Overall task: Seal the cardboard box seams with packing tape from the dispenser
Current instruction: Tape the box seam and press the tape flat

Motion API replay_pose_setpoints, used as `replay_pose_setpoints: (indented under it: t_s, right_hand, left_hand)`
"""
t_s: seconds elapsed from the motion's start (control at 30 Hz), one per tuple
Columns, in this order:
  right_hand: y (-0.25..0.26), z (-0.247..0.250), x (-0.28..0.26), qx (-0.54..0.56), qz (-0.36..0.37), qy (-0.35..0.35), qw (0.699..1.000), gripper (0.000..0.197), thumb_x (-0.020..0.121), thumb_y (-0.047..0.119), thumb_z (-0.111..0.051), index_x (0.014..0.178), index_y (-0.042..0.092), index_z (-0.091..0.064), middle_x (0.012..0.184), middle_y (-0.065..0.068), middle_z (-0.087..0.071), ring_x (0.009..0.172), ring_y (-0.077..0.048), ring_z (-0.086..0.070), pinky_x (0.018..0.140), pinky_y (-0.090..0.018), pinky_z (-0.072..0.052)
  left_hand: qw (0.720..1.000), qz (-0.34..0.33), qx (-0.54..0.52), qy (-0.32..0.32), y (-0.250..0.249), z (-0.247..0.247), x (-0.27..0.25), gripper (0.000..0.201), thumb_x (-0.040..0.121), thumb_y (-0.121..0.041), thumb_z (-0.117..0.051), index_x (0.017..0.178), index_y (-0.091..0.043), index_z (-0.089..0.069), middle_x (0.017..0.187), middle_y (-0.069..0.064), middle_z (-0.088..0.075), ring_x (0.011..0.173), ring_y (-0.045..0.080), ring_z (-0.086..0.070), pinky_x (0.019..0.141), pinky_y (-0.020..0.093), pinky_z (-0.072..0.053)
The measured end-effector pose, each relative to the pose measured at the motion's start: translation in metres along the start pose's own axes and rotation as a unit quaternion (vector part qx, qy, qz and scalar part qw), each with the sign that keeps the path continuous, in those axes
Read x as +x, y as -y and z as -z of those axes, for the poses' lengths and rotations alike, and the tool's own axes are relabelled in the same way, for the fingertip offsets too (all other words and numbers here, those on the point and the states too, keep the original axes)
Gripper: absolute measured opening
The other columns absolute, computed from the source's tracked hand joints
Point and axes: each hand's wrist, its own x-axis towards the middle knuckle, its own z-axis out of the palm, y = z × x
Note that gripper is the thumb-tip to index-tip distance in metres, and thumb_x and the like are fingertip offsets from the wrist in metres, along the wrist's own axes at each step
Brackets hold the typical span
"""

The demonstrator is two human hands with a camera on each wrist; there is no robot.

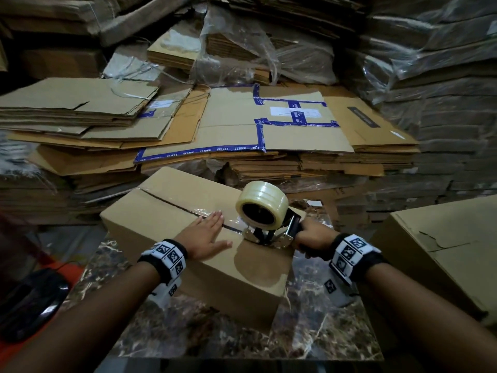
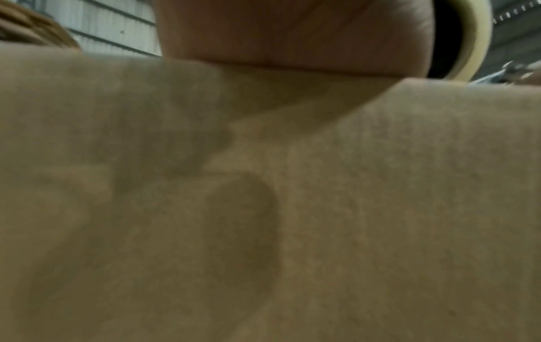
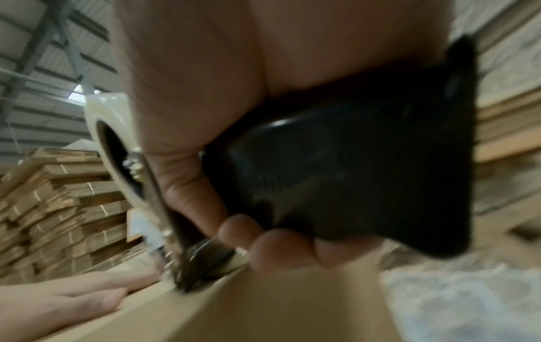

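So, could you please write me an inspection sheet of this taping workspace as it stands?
Surface: dark marbled table, partly bare.
Job's things: cardboard box closed; clear tape over the near part of its centre seam, far part bare. Tape dispenser at the box's near edge.
Clutter: black object, left, unclear; second box, right.
Grippers: left hand flat on the box top; right hand grips the dispenser handle.
Cables: one thin lead by the black object.
Surroundings: flattened cardboard stacks, some plastic-wrapped.
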Motion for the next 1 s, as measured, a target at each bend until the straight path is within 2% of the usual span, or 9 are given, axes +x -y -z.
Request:
replay_pose_setpoints:
  t_s: [0.13, 0.23, 0.33, 0.47, 0.63, 0.7, 0.83, 0.9, 1.0]
  right_hand:
    - [-0.046, 0.035, -0.021, 0.031, -0.019, 0.004, 0.999, 0.018, 0.066, 0.002, -0.055, 0.082, -0.004, -0.061, 0.062, -0.017, -0.053, 0.051, -0.025, -0.048, 0.048, -0.03, -0.039]
    - [-0.082, 0.053, -0.037, 0.076, -0.021, 0.014, 0.997, 0.026, 0.062, 0.001, -0.057, 0.087, -0.005, -0.058, 0.075, -0.023, -0.052, 0.065, -0.03, -0.047, 0.054, -0.034, -0.039]
    - [-0.1, 0.047, -0.043, 0.113, -0.02, 0.017, 0.993, 0.019, 0.073, -0.012, -0.056, 0.089, -0.002, -0.053, 0.074, -0.022, -0.047, 0.057, -0.026, -0.045, 0.048, -0.03, -0.037]
    - [-0.116, 0.032, -0.04, 0.189, -0.011, 0.019, 0.982, 0.024, 0.079, -0.02, -0.05, 0.093, 0.0, -0.051, 0.07, -0.019, -0.043, 0.048, -0.021, -0.04, 0.044, -0.029, -0.034]
    - [-0.122, 0.023, -0.044, 0.23, 0.023, 0.022, 0.973, 0.021, 0.078, -0.015, -0.05, 0.07, 0.003, -0.056, 0.07, -0.019, -0.039, 0.05, -0.019, -0.033, 0.047, -0.029, -0.027]
    - [-0.12, 0.022, -0.046, 0.217, 0.032, 0.018, 0.975, 0.026, 0.081, -0.016, -0.05, 0.066, 0.004, -0.054, 0.061, -0.015, -0.039, 0.045, -0.017, -0.032, 0.043, -0.025, -0.027]
    - [-0.129, 0.027, -0.049, 0.128, 0.04, -0.002, 0.991, 0.015, 0.081, -0.007, -0.056, 0.07, 0.003, -0.056, 0.055, -0.014, -0.047, 0.041, -0.018, -0.041, 0.04, -0.021, -0.033]
    - [-0.147, 0.033, -0.049, 0.067, 0.034, -0.016, 0.997, 0.004, 0.076, 0.004, -0.062, 0.072, 0.002, -0.062, 0.065, -0.018, -0.062, 0.053, -0.025, -0.056, 0.049, -0.028, -0.042]
    - [-0.177, 0.04, -0.049, -0.004, -0.006, -0.02, 1.0, 0.026, 0.065, 0.014, -0.061, 0.084, -0.004, -0.066, 0.08, -0.022, -0.07, 0.068, -0.03, -0.066, 0.058, -0.034, -0.046]
  left_hand:
    - [1.0, -0.004, 0.01, 0.001, 0.001, -0.001, 0.002, 0.114, 0.07, -0.089, 0.005, 0.157, -0.015, 0.002, 0.164, 0.003, 0.009, 0.151, 0.014, 0.006, 0.122, 0.037, 0.0]
    - [1.0, -0.001, 0.012, -0.022, -0.004, 0.001, -0.001, 0.117, 0.069, -0.09, 0.008, 0.157, -0.014, -0.001, 0.165, 0.004, 0.005, 0.151, 0.015, 0.003, 0.122, 0.037, -0.002]
    - [0.999, 0.001, 0.004, -0.048, -0.024, 0.004, -0.005, 0.123, 0.066, -0.093, 0.007, 0.157, -0.011, -0.004, 0.165, 0.008, 0.002, 0.152, 0.02, 0.001, 0.122, 0.038, -0.004]
    - [0.996, -0.065, -0.045, -0.044, -0.088, -0.002, 0.003, 0.121, 0.067, -0.095, 0.001, 0.157, -0.015, -0.006, 0.165, 0.005, 0.0, 0.152, 0.018, 0.001, 0.122, 0.036, -0.003]
    - [0.994, -0.088, -0.046, -0.039, -0.146, -0.016, 0.025, 0.118, 0.073, -0.093, -0.02, 0.157, -0.012, 0.002, 0.165, 0.005, 0.006, 0.152, 0.017, 0.005, 0.123, 0.038, 0.001]
    - [0.995, -0.079, -0.037, -0.042, -0.149, -0.019, 0.027, 0.11, 0.078, -0.083, -0.028, 0.157, -0.012, 0.002, 0.165, 0.006, 0.006, 0.152, 0.017, 0.005, 0.122, 0.037, 0.002]
    - [0.996, -0.073, -0.037, -0.043, -0.151, -0.019, 0.026, 0.109, 0.071, -0.078, -0.016, 0.157, -0.013, -0.001, 0.165, 0.006, 0.006, 0.151, 0.015, 0.006, 0.123, 0.036, 0.001]
    - [0.995, -0.071, -0.045, -0.044, -0.152, -0.018, 0.026, 0.11, 0.07, -0.079, -0.014, 0.157, -0.013, -0.002, 0.165, 0.005, 0.005, 0.151, 0.014, 0.006, 0.123, 0.036, 0.001]
    - [0.995, -0.07, -0.052, -0.043, -0.153, -0.017, 0.026, 0.11, 0.07, -0.079, -0.014, 0.158, -0.014, -0.003, 0.165, 0.004, 0.004, 0.151, 0.013, 0.007, 0.119, 0.033, 0.005]
